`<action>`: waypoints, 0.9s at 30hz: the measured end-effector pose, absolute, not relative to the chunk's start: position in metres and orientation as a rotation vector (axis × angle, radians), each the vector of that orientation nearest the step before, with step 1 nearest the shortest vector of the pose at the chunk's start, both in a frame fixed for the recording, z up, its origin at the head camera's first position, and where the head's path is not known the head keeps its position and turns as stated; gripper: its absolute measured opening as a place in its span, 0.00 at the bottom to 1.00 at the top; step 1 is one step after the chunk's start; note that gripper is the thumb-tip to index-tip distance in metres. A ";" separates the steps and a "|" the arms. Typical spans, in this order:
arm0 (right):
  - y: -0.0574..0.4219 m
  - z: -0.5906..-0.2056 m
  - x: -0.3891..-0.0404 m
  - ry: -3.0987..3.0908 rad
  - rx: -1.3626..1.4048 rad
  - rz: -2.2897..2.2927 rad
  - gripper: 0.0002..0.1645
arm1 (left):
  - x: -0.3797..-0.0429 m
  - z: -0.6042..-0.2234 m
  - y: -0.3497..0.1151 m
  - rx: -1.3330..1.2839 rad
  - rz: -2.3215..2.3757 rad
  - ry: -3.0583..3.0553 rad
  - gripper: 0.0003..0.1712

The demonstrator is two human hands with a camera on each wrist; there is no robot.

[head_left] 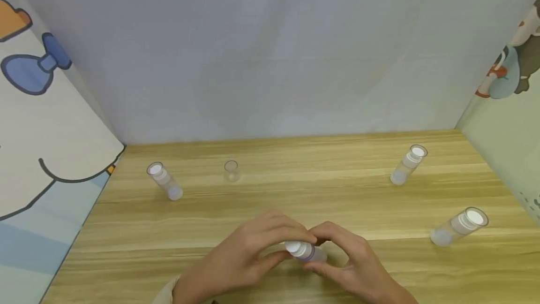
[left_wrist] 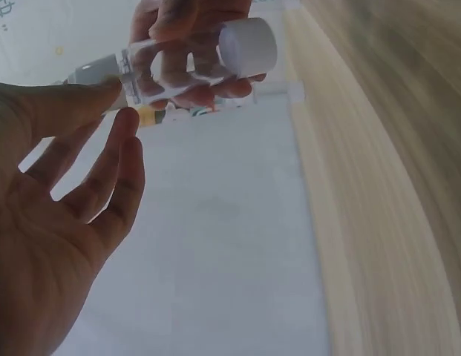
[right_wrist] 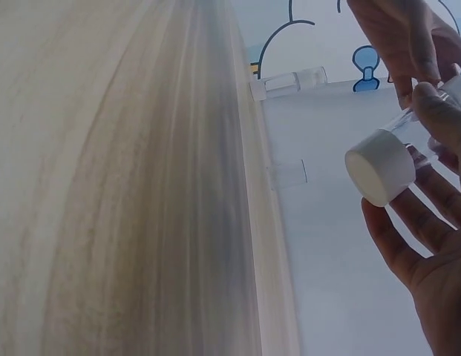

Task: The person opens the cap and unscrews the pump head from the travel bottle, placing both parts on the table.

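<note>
A small clear bottle (head_left: 316, 254) with a white top and a white base is held between the two hands, low in the middle of the head view. My left hand (head_left: 246, 252) pinches its top end between thumb and forefinger. Around the clear body curl the fingers of my right hand (head_left: 354, 262). In the left wrist view the bottle's white base (left_wrist: 249, 48) points right, and the right wrist view shows that base (right_wrist: 380, 167) close up. Farther back on the table stands a small clear cap (head_left: 231, 172), apart from both hands.
Three similar bottles with clear covers stand upright: one at the back left (head_left: 165, 181), one at the back right (head_left: 408, 164), one nearer on the right (head_left: 459, 227). A grey-white cloth wall (head_left: 270, 60) rises behind the wooden table (head_left: 295, 186), with printed panels at both sides.
</note>
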State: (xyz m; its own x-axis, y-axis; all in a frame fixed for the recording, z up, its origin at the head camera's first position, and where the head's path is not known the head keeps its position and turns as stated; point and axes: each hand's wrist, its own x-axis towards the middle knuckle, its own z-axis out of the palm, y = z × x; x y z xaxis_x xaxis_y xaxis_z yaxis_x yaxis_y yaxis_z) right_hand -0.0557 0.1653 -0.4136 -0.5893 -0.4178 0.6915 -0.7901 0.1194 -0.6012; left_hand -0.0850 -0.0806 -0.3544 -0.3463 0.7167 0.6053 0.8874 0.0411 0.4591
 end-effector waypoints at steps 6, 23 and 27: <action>0.165 -0.414 -0.056 -2.057 1.187 1.450 0.30 | -0.086 -0.352 -0.083 -1.601 -1.181 -2.172 0.24; 0.166 -0.418 -0.053 -2.099 1.200 1.465 0.28 | -0.081 -0.354 -0.072 -1.459 -0.956 -2.259 0.29; 0.167 -0.416 -0.051 -2.142 1.156 1.457 0.31 | -0.078 -0.347 -0.072 -1.634 -1.214 -2.219 0.26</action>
